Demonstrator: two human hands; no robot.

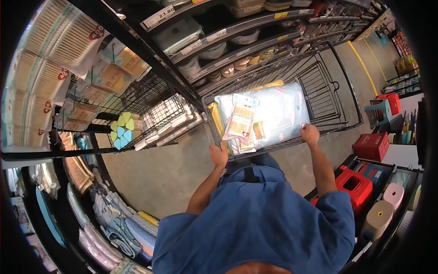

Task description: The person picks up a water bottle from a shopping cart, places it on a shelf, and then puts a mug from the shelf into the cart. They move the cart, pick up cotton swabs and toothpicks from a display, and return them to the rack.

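Observation:
A black wire shopping cart (329,98) stands crosswise in front of me. My left hand (219,155) is closed round the cart's rim at its near left corner. Further right, my right hand (310,134) is closed on the near side rim, by the corner of a large pale blue plastic-wrapped package (283,107) that looks like bedding. On top of this package, toward the left, lies a clear pack of cotton swabs (240,119). A small yellowish packet (259,130) rests beside the swabs. Something yellow (215,119) shows along the cart's left end.
Hanging swab packs (41,86) and a wire basket (159,109) are at the left. Shelves of containers (214,50) line the far side. Folded textiles (114,219) fill the lower left shelf. Red plastic containers (353,187) and a teal stool (378,112) stand at the right.

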